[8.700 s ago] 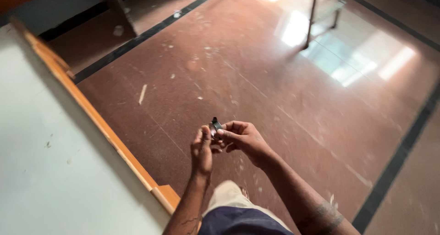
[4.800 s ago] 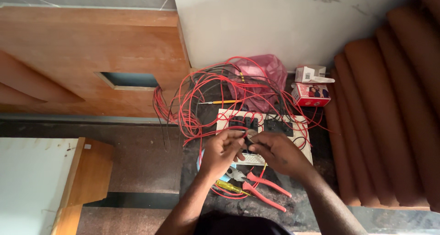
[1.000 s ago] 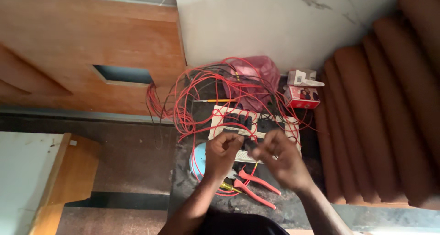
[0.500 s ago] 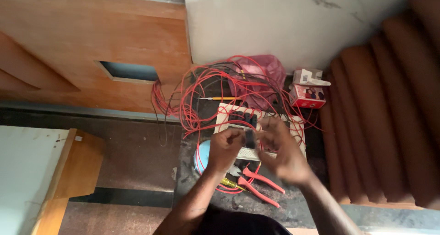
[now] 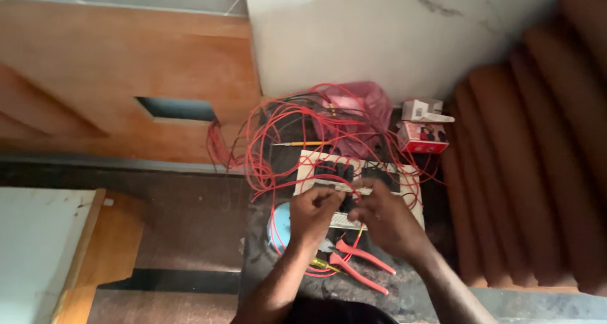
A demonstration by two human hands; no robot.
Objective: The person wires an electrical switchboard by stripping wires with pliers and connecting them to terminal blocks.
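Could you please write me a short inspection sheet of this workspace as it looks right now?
Surface: dark stone slab, dusty.
Job's things: pale switch plate with dark modules.
Clutter: red-handled pliers, yellow-handled screwdriver, pink bag, small red and white boxes, blue round thing.
Hands: left hand and right hand pinch over the plate; what they hold is too blurred.
Cables: red wires, tangled.
Surroundings: wooden panel with rectangular cutout, white wall.

On the tabletop (image 5: 404, 299), the switch plate (image 5: 379, 172) lies amid tangled wires (image 5: 278, 140); pliers (image 5: 360, 267) lie nearer the person, small boxes (image 5: 422, 129) behind right.
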